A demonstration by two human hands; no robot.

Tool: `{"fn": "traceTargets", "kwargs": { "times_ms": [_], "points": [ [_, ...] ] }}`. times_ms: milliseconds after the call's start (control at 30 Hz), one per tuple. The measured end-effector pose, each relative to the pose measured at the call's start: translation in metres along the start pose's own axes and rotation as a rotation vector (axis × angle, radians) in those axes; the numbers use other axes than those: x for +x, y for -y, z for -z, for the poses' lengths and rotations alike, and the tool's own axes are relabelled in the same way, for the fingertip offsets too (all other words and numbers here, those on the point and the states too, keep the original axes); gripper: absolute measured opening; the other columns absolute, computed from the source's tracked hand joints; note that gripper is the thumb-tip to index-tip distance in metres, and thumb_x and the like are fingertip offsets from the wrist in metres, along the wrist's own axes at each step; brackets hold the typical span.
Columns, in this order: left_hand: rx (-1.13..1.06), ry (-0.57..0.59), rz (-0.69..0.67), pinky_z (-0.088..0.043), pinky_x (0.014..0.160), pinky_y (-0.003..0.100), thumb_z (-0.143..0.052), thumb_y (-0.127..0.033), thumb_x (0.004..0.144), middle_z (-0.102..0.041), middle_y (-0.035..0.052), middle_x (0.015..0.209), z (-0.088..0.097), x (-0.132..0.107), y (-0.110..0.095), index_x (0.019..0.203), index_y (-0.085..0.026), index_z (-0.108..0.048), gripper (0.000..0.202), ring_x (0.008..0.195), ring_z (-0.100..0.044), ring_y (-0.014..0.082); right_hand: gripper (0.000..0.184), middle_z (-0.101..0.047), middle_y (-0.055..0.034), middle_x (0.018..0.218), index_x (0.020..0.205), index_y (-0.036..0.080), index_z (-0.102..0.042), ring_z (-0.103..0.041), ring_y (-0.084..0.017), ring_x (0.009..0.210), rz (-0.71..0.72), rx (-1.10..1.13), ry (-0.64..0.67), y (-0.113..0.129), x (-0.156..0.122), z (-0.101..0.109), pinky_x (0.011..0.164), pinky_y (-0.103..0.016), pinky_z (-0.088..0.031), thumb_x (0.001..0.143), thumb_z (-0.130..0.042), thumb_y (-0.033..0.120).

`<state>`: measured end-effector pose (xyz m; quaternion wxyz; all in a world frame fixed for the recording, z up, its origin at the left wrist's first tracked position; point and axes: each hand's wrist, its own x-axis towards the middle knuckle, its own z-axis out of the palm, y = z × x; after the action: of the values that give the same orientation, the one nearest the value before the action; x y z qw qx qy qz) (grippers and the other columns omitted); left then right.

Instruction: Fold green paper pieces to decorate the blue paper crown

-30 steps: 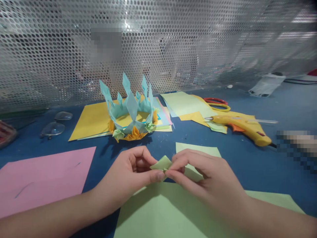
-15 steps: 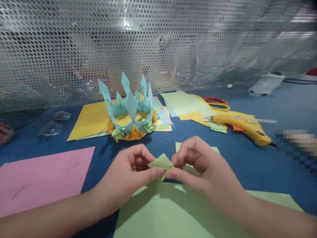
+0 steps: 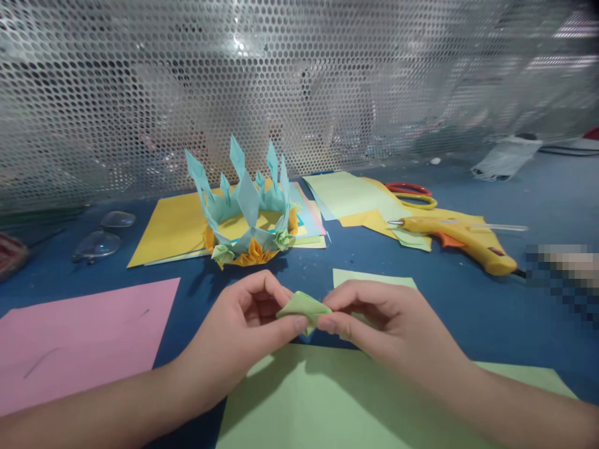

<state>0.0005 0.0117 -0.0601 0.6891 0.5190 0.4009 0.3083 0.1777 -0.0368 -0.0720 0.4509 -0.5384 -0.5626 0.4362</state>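
A small folded piece of green paper [image 3: 303, 305] is held up between my two hands. My left hand [image 3: 255, 318] pinches its left side, with the thumb across the front. On the other side, the thumb and forefinger of my right hand [image 3: 381, 318] pinch its right corner. Below them lies a large green paper sheet [image 3: 337, 399], shaded by my hands. Just behind stands a light blue paper crown [image 3: 250, 202], its base trimmed with crumpled orange and green paper. A smaller green sheet [image 3: 374, 277] is partly hidden behind my right hand.
Yellow glue gun [image 3: 458, 237] and red-and-yellow-handled scissors [image 3: 412, 198] lie on papers at the right. Eyeglasses [image 3: 97, 243] and a pink sheet [image 3: 93, 337] are at the left. A perforated metal panel [image 3: 299, 87] rises behind the blue table [image 3: 515, 318]. A yellow sheet [image 3: 163, 227] lies under the crown.
My right fingers have straightened and closed on the right corner of the folded green paper. Its upper flap now looks more rounded and tilted.
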Motion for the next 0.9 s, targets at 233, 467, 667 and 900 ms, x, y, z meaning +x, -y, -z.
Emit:
{"fn": "traceTargets", "kwargs": {
  "times_ms": [233,467,667,900],
  "points": [
    [0.093,-0.012,-0.036,-0.044,0.059,0.017,-0.076,-0.010,0.067,-0.061,-0.0074,0.064,-0.0002,-0.0020,0.0007,0.067,-0.019,-0.057,0.021,0.063,-0.056,0.0081,0.015,-0.068,0.0004,0.065,0.067,0.020,-0.066,-0.060,-0.015,0.061,0.026,-0.132,0.031,0.0045,0.0003,0.0018,0.057,-0.024,-0.047,0.081,-0.062,0.023],
    [0.120,-0.024,0.026,-0.043,0.059,0.021,-0.083,-0.020,0.062,-0.065,-0.0028,0.065,-0.0005,-0.0034,0.0006,0.067,-0.018,-0.066,0.017,0.062,-0.056,0.0116,0.014,-0.066,-0.0012,0.071,0.071,0.020,-0.060,-0.059,-0.015,0.064,0.039,-0.092,0.112,-0.0011,-0.0009,0.0026,0.055,-0.024,-0.047,0.084,-0.061,0.023],
    [0.139,-0.048,0.006,-0.040,0.054,0.018,-0.080,-0.024,0.068,-0.059,-0.0058,0.059,-0.0006,-0.0046,0.0022,0.066,-0.018,-0.060,0.022,0.057,-0.053,0.0086,0.010,-0.066,0.0007,0.068,0.075,0.020,-0.065,-0.059,-0.014,0.062,0.006,0.018,0.088,0.0019,-0.0001,0.0018,0.056,-0.023,-0.048,0.082,-0.064,0.027],
    [0.088,-0.020,-0.069,-0.045,0.063,0.016,-0.075,-0.017,0.074,-0.060,-0.0081,0.072,0.0010,-0.0049,0.0026,0.074,-0.021,-0.052,0.023,0.068,-0.056,0.0075,0.021,-0.060,0.0014,0.061,0.067,0.019,-0.060,-0.050,-0.013,0.055,0.038,-0.149,0.123,0.0035,0.0009,0.0014,0.050,-0.023,-0.041,0.085,-0.059,0.028]
  ]
}}
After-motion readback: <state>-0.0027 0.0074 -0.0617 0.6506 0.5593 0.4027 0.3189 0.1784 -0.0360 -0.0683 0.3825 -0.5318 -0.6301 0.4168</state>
